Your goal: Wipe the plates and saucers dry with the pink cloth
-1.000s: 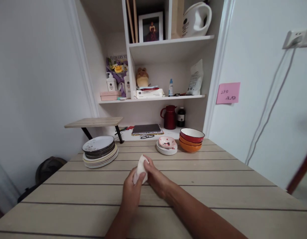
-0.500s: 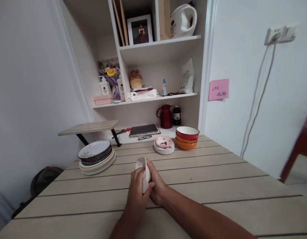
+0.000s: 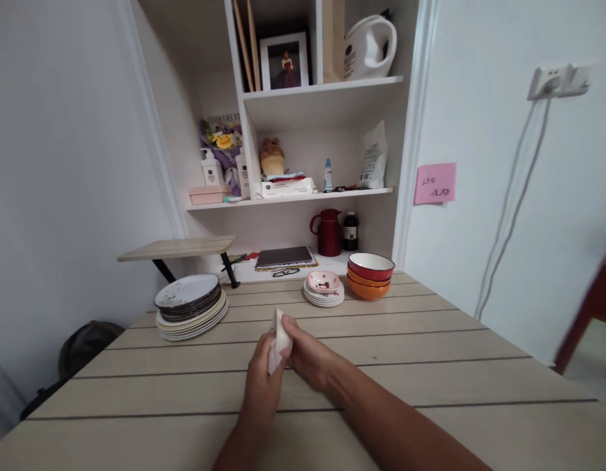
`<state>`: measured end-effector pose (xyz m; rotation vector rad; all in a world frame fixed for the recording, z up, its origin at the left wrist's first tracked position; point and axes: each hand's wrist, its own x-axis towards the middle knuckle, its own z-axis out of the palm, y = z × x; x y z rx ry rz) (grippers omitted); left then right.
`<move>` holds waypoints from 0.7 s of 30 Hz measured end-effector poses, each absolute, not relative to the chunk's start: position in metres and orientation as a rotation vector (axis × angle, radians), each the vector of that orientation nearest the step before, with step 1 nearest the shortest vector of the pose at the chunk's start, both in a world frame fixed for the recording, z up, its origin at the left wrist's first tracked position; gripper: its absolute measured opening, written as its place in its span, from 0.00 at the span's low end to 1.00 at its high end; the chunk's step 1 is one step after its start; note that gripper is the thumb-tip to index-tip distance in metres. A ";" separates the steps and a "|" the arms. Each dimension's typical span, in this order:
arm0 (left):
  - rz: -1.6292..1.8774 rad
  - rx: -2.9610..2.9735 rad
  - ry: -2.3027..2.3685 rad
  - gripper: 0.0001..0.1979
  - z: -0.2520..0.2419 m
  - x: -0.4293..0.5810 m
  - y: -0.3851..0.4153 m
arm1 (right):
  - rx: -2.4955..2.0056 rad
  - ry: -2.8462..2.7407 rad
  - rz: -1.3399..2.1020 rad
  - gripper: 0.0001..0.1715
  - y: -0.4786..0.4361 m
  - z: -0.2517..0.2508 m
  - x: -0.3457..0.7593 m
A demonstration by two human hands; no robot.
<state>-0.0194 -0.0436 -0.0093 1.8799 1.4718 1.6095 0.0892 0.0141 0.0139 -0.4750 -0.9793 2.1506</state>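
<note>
Over the middle of the table, both hands meet around a small white dish, which is tilted up on its edge. My right hand is closed on the dish's right side, thumb near the upper rim. On the left side, my left hand is closed on a white cloth pressed against the dish; its fingers are partly hidden. Beyond the hands, a pink patterned bowl rests on a stack of small white plates.
At left, large plates are stacked beside a small wooden stand. Red and orange bowls are nested at the right. Behind them are a laptop, glasses, a dark red jug and a dark bottle.
The dish has turned from showing part of its inside to nearly edge-on. Both hands have shifted slightly with it, and the right thumb now lies across its upper part. The view has tilted slightly.
</note>
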 end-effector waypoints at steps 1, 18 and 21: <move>1.629 1.758 1.478 0.11 -0.009 -0.021 -0.044 | -0.430 -0.989 2.061 0.31 0.011 0.013 0.087; 1.592 2.253 1.479 0.21 -0.028 -0.023 -0.036 | -0.679 -0.747 2.040 0.30 0.003 0.006 0.074; 1.438 2.437 1.450 0.22 -0.026 -0.021 -0.033 | -0.872 -0.777 2.167 0.35 0.016 0.010 0.083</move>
